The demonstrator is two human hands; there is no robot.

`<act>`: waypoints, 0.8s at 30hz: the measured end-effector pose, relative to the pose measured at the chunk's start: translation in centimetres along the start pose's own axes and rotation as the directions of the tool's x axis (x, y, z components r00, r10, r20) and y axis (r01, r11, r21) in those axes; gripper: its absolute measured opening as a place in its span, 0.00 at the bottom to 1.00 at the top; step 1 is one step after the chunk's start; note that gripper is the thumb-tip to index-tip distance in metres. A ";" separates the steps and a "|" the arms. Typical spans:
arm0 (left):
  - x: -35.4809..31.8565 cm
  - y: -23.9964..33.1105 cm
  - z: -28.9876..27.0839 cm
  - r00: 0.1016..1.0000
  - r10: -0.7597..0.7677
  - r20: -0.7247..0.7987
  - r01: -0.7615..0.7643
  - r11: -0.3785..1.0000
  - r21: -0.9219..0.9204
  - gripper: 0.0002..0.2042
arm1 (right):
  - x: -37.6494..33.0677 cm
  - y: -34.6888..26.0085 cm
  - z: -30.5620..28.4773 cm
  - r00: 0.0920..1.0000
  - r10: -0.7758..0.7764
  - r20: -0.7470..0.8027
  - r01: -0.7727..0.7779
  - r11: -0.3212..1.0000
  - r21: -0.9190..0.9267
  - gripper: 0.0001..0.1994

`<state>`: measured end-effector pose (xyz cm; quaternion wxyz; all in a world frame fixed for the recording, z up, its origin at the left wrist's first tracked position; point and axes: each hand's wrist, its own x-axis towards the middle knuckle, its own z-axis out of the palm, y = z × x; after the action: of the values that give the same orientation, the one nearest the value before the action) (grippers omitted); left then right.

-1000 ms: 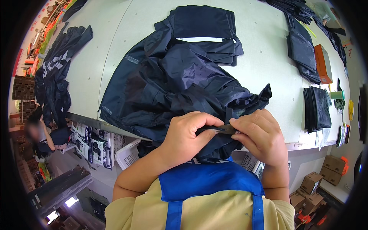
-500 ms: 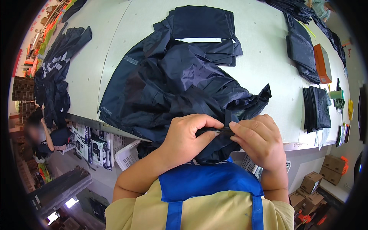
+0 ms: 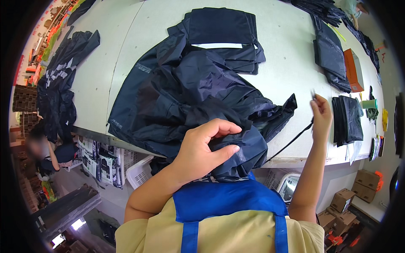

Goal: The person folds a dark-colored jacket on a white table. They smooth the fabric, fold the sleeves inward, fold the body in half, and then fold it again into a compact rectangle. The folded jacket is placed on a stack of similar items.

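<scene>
A large dark navy garment (image 3: 160, 101) of thin shiny fabric lies crumpled on the table in front of me, its near part hanging over the edge. On its near part rests my left hand (image 3: 202, 145), thumb and forefinger apart with dark cloth between them. My right hand (image 3: 322, 111) is raised to the right, closed, with a small thin pointed thing (image 3: 313, 95) at its fingertips, blurred by motion. From that hand a black cord (image 3: 291, 142) runs taut down to the garment's near right side; where it meets the cloth is hard to see.
Folded dark garments (image 3: 223, 29) are stacked behind the crumpled one. To the right stand an orange box (image 3: 353, 71) and dark folded packs (image 3: 347, 120). A white basket (image 3: 140, 172) sits under the table's edge (image 3: 291, 162). A co-worker (image 3: 52, 152) is at far left.
My hands were together on the garment's near part. My right hand has moved up and right, drawing the black cord out; my left has loosened its fingers.
</scene>
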<state>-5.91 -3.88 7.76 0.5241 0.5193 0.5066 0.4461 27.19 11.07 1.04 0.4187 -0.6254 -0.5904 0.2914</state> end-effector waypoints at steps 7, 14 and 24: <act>0.6 0.2 0.1 0.997 0.059 -0.050 -0.059 0.998 0.006 0.12 | 4.3 15.9 -5.3 0.952 -0.033 -0.306 -0.255 0.471 -0.844 0.33; 1.2 1.0 -0.4 0.963 0.268 0.022 -0.269 0.959 0.083 0.13 | -6.1 -4.3 8.3 0.498 -0.346 0.795 -0.516 0.619 0.592 0.56; -1.0 1.3 1.2 0.872 0.393 0.292 -0.489 0.732 0.473 0.11 | -7.3 -10.2 14.2 0.905 -0.089 0.415 -0.321 0.496 0.807 0.07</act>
<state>-4.68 -4.86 9.05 0.2791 0.7860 0.4243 0.3526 9.01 5.96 2.11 0.5209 -0.2975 -0.3941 0.6963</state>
